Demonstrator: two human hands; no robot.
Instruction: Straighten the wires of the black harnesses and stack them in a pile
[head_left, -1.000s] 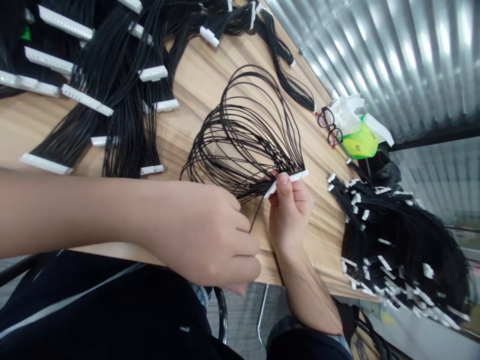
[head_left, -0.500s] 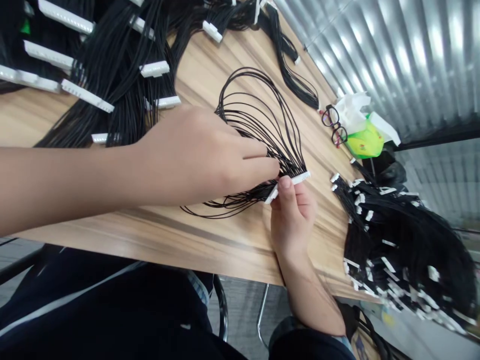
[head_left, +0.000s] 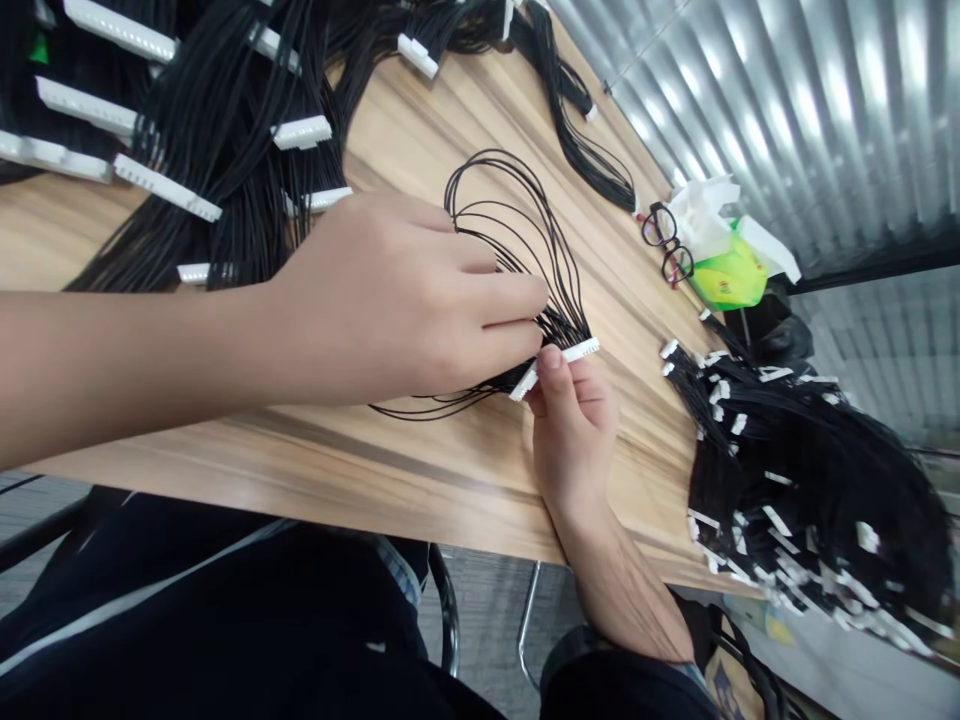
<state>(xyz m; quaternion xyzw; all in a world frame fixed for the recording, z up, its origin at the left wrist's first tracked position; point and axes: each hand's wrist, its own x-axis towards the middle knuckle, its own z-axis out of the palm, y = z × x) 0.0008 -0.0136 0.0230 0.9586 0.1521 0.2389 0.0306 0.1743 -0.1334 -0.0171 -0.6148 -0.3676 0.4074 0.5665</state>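
Many thin blk wires (head_left: 559, 325), looped, white conn. (head_left: 581, 349) pinched in R fingers (head_left: 556, 376); L fingers (head_left: 517, 297), grip unclear.

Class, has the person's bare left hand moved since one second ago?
Yes. Judged against the light wood-grain table's near edge, the bare left hand has moved inward, away from that edge, toward the looped black wires.
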